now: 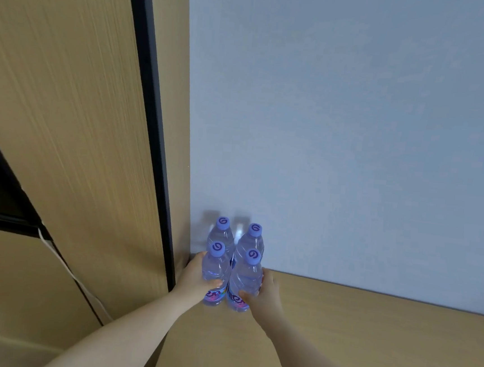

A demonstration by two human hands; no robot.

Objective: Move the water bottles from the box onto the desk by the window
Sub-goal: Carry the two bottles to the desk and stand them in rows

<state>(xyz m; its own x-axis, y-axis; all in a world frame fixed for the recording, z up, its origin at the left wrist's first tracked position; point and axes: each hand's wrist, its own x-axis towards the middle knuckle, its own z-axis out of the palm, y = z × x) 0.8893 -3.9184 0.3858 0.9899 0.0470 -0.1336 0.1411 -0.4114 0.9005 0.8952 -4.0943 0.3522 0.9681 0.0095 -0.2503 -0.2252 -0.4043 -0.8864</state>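
Nearest, two bottles are gripped low on their labels, the front left bottle [216, 271] wrapped by the left hand [196, 279] and the front right bottle [245, 280] by the right hand [266, 291], both standing on the wooden surface [367, 340]. Behind them, two more bottles [252, 240] are stood against the pale wall [343, 119], apparently so a tight square is formed in the corner.
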